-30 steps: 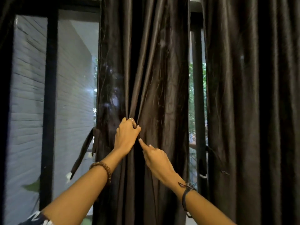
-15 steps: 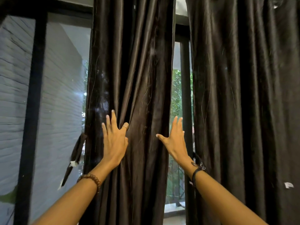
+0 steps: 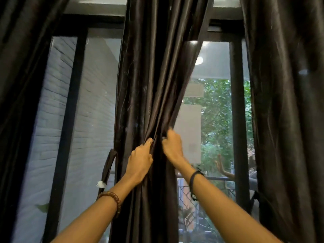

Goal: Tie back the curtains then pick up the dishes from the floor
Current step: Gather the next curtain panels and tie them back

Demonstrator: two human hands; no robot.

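Middle curtain (image 3: 154, 81), dark brown, glossy, hangs in front of a black-framed window (image 3: 75, 102). Both hands bunch it at mid height. Left hand (image 3: 140, 158) has fingers curled round a fold, a ring on one finger; grip pinches the cloth. Right hand (image 3: 172, 146) is just beside it on the curtain's right edge, fingers curled into the gathered cloth, grip closed on it. The hands are near but apart, a thin strip of fabric between them. Above the hands the folds converge; the right edge is pulled left, so glass shows to its right.

Tie-back (image 3: 107, 169), same dark cloth, hangs loose at the curtain's left edge with a white tag (image 3: 101, 184) at its lower end; any writing on it is too small to read. Bead bracelet (image 3: 112, 199) on left wrist, black band (image 3: 193, 179) on right wrist.

Left curtain (image 3: 21, 85) and right curtain (image 3: 289, 111) hang at the frame edges. Behind the left pane: white brick wall (image 3: 50, 120). Behind the right pane: green trees (image 3: 217, 120), a railing (image 3: 219, 178), a pale sheet (image 3: 193, 90) on the glass, text unreadable. No dishes or floor in view.
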